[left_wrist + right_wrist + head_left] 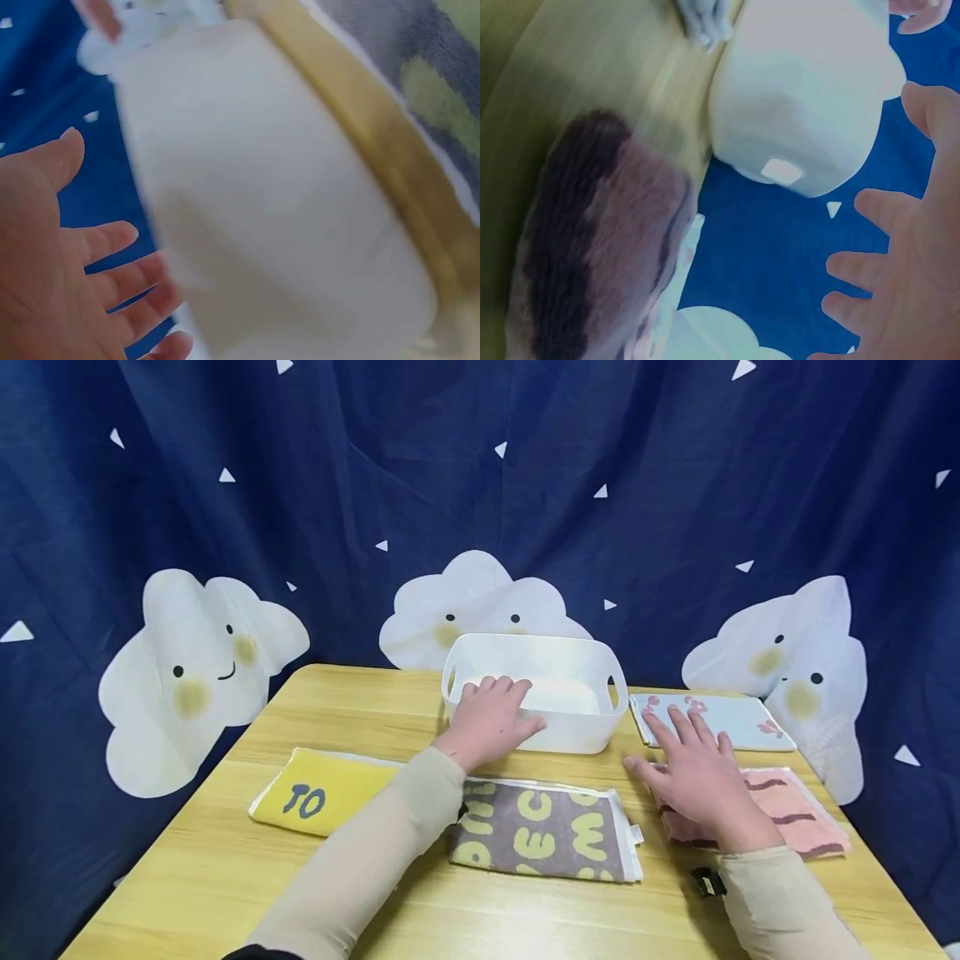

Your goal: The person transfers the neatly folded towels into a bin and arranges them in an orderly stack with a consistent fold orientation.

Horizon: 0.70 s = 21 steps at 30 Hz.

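A white plastic basket [570, 732] with cut-out handles stands toward the back of the table. Over its near left rim hovers my left hand [491, 718], fingers spread and holding nothing. My right hand [697, 777] is held over the pink striped towel [795, 814], fingers apart, also holding nothing. Behind that towel lies a folded light blue towel [738, 722] with pink flowers. A purple-grey folded towel [540, 835] with yellow-green letters lies in front of the basket. Left of it is a yellow towel [322, 793] marked TO, partly covered by my left arm.
The wooden table [225, 885] reaches a dark blue curtain [315, 485] printed with white clouds and triangles. The basket's right handle [781, 172] faces the right wrist camera.
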Each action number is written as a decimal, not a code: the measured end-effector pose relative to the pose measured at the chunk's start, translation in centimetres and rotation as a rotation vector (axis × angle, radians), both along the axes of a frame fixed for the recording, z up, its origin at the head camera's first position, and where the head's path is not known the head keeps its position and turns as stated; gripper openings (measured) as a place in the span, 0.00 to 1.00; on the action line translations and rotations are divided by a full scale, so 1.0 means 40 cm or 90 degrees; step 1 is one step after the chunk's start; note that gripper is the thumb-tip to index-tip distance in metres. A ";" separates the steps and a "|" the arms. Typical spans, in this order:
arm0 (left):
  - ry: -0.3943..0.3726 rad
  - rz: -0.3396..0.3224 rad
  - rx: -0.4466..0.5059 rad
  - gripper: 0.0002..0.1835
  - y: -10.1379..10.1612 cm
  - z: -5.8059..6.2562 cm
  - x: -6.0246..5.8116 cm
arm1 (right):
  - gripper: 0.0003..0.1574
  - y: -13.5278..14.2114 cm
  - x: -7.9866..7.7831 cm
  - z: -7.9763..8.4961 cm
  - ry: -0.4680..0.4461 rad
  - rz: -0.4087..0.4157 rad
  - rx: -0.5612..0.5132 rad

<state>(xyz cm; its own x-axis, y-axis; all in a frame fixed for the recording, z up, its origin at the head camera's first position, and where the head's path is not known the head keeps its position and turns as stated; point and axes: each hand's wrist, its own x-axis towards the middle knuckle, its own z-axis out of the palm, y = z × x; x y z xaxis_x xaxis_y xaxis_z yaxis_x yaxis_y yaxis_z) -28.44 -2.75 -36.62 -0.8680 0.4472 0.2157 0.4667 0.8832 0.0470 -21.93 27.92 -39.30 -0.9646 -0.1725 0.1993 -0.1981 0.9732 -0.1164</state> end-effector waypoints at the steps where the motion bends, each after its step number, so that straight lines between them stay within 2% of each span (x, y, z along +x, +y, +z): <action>1: 0.007 0.001 0.015 0.38 -0.015 0.005 0.014 | 0.53 -0.005 0.001 0.001 0.002 0.006 -0.003; 4: 0.007 -0.006 0.051 0.36 -0.066 0.012 0.061 | 0.52 -0.019 0.004 0.005 0.016 0.026 -0.006; 6: -0.010 -0.011 0.070 0.34 -0.100 0.010 0.092 | 0.51 -0.029 0.006 0.009 0.018 0.040 -0.007; 10: -0.071 -0.009 0.075 0.33 -0.148 -0.004 0.135 | 0.46 -0.049 0.009 0.017 -0.032 0.057 -0.008; 17: -0.198 0.023 0.055 0.36 -0.182 -0.031 0.161 | 0.32 -0.079 0.014 0.012 -0.150 0.094 0.001; 21: -0.245 0.027 0.043 0.37 -0.192 -0.037 0.163 | 0.25 -0.086 0.018 0.007 -0.205 0.094 0.011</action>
